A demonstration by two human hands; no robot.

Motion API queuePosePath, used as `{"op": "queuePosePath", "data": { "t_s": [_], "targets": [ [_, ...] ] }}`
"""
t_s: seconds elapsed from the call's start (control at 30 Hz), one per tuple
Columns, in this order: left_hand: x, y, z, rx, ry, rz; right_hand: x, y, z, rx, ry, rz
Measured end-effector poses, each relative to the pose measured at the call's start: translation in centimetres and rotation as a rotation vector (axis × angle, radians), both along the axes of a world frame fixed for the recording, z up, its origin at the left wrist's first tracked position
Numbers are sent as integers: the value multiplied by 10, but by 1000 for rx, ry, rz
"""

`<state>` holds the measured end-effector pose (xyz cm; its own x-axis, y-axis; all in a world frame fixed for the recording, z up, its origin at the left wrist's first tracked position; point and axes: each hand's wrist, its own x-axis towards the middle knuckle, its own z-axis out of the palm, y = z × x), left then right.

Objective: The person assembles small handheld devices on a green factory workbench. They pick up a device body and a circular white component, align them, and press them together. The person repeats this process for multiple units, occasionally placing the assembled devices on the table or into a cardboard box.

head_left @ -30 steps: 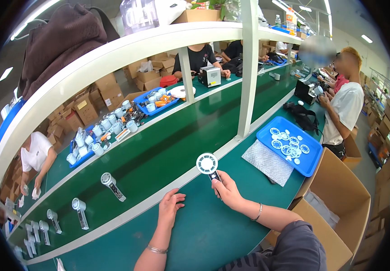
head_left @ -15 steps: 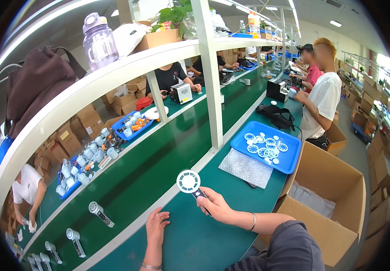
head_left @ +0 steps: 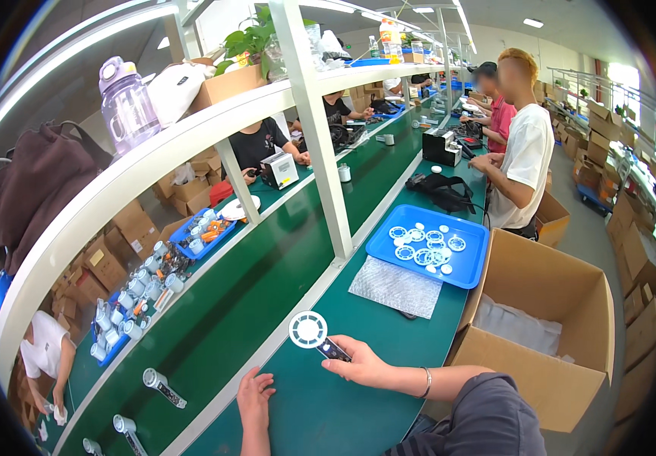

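Note:
A small handheld fan [head_left: 309,330] with a white slotted round head and an uncovered dark handle is in my right hand [head_left: 358,363]. My fingers and thumb close around the handle, and the head points left, over the near edge of the green bench. My left hand [head_left: 254,395] is near the bench edge, below the fan head and not touching it. Its fingers are loosely bent and apart, with nothing in them. Similar fan bodies [head_left: 165,388] lie on the green conveyor belt [head_left: 221,334] to the left.
A blue tray [head_left: 472,262] of white rings and discs stands to the right, by a bubble-wrap sheet [head_left: 392,287]. Beside it is an open cardboard box [head_left: 545,372]. A white shelf post [head_left: 320,144] rises at the belt edge. Co-workers sit along both sides.
My right hand has tilted the fan, so its handle now lies flatter. The fan bodies on the belt have moved nearer along it. The whole view has shifted slightly.

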<state>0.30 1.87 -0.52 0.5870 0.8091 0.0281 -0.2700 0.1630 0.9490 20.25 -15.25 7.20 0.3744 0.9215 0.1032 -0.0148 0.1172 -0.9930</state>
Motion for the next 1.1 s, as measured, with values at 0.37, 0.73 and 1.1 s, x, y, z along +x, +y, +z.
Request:
{"op": "queuePosePath", "data": {
  "t_s": [0.37,0.73,1.1],
  "targets": [
    [-2,2,-2,-3,12,23,11,-11,-22,-15,-112,-7],
    [-1,-1,1,7,-15,-18,28,-35,-25,-248,-518,263],
    [-2,1,0,20,15,-25,19,-32,-11,-348,-501,385]
  ]
}}
